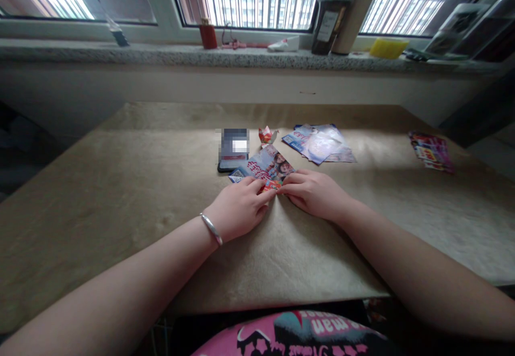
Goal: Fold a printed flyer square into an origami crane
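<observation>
A colourful printed paper sheet [266, 167] lies on the beige table [120, 184] just ahead of me. My left hand [239, 208], with a silver bangle on its wrist, presses its curled fingers on the sheet's near corner. My right hand [316, 192] meets it from the right, fingertips pinching the same near edge. Both hands are closed on the paper, which lies flat. A small folded paper figure [266, 135] in red and white stands just behind the sheet.
A dark phone [233, 149] lies left of the sheet. Several loose printed sheets [319, 142] are behind on the right, another leaflet [431, 151] far right. The windowsill holds a red cup [208, 36], a dark jar [328, 23] and a yellow sponge [388, 47].
</observation>
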Tool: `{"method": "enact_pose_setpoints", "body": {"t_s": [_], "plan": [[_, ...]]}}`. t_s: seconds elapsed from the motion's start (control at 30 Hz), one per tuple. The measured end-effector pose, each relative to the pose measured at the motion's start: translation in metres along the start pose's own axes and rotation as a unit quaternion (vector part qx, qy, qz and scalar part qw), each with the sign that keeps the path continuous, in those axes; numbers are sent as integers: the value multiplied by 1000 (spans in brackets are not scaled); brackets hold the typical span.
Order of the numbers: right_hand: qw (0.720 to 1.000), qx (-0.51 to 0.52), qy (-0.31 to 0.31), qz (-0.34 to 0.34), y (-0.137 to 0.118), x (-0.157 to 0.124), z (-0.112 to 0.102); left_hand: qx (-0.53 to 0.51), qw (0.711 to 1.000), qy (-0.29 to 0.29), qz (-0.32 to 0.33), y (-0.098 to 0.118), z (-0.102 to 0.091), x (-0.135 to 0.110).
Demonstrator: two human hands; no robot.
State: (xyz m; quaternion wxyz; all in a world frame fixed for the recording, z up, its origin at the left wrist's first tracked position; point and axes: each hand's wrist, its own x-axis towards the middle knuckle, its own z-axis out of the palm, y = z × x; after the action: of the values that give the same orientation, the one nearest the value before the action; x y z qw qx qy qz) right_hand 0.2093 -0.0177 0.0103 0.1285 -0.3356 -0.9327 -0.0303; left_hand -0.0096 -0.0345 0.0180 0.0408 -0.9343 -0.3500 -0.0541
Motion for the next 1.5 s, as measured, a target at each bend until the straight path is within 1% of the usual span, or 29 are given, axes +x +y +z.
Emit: {"method": "enact_pose_setpoints", "body": {"t_s": [0.17, 0.27, 0.37, 0.67, 0.93, 1.13, 1.27, 1.5], "plan": [[1000, -16, 10, -18, 1, 2, 0, 4, 1000, -12, -3, 0, 1, 1], [998, -40, 6, -40, 2, 4, 0, 13, 1000, -15, 0, 0, 0, 0], [997, -59, 0, -45, 3, 4, -2, 16, 1000, -14, 4, 0, 0, 0], [997, -48, 13, -57, 6, 4, -6, 27, 1000, -6, 11, -1, -1, -2], [997, -56, -5, -46, 10, 0, -9, 31, 999, 2, 18, -2, 3, -2], [998, -53, -21, -22, 14, -3, -11, 34, 999, -3, 17, -3, 2, -2], [999, -48, -18, -9, 13, -4, -12, 35, 999, 2, 18, -2, 1, -2], [999, -46, -8, -14, 13, -4, -12, 33, 999, 1, 19, -3, 2, -2]]}}
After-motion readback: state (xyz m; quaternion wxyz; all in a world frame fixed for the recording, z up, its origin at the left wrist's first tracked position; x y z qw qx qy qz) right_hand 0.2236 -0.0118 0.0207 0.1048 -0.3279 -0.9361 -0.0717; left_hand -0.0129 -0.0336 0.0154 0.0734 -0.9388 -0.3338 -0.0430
